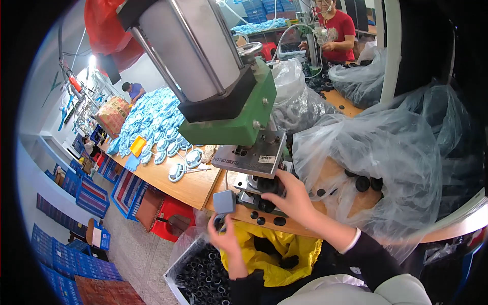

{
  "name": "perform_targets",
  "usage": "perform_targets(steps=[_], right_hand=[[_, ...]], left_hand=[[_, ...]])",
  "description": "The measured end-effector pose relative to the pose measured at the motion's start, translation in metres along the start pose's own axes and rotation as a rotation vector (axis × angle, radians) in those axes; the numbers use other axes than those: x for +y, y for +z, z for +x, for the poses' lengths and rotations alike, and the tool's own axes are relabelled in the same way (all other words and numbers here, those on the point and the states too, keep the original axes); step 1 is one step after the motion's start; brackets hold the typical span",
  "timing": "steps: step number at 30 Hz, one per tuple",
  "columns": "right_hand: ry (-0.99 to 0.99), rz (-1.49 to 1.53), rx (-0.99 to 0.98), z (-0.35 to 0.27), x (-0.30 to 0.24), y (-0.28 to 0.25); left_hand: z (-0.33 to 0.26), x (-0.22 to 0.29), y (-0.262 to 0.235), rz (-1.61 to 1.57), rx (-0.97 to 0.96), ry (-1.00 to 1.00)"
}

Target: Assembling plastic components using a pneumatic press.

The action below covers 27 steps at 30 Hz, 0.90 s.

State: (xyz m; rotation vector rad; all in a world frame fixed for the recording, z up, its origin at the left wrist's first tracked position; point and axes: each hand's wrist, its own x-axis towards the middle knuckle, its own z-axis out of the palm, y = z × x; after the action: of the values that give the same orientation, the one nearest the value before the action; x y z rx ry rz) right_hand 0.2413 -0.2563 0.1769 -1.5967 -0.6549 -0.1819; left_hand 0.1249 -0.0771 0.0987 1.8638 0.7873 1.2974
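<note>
In front of me stands a bench press with a grey cylinder point(190, 51), a green body point(229, 109) and a steel plate point(249, 152) below. My right hand point(292, 195) reaches under that plate, its fingers and thumb closed on a small black round part point(266, 204) at the die. Part of this grip is hidden. Lower and to the left, my left hand point(225, 236) pinches a small black ring point(219, 222) beside a grey-blue box point(223, 202) at the table edge. Several black round pieces point(261, 221) lie on the wood near the die.
Below are a white bin point(175, 272) of black rings and a yellow bag point(300, 262). Clear plastic bags point(376, 152) crowd the right. Light-blue pieces point(157, 119) heap the left table point(185, 185), above a red stool point(178, 213). Co-workers sit beyond, one in a red shirt point(341, 33).
</note>
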Motion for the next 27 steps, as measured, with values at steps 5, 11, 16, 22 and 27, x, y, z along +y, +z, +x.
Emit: perform_targets(steps=[5, 11, 16, 22, 27], right_hand=[[0.058, -0.085, -0.085, 0.028, 0.0, 0.024], [0.1, -0.16, -0.258, 0.032, -0.007, 0.012], [0.026, -0.194, -0.139, -0.038, 0.003, -0.039], [0.342, -0.928, 0.22, -0.085, 0.075, -0.143], [0.457, -1.143, 0.057, -0.065, 0.102, -0.168]], left_hand=[[-0.01, -0.159, -0.117, 0.969, 0.277, -0.155], [0.031, -0.103, -0.056, 0.512, 0.02, 0.17], [0.066, -0.068, 0.031, 0.49, -0.422, 0.377], [0.068, -0.083, 0.053, 0.519, -0.539, 0.324], [0.065, -0.079, 0.053, 0.521, -0.531, 0.312]])
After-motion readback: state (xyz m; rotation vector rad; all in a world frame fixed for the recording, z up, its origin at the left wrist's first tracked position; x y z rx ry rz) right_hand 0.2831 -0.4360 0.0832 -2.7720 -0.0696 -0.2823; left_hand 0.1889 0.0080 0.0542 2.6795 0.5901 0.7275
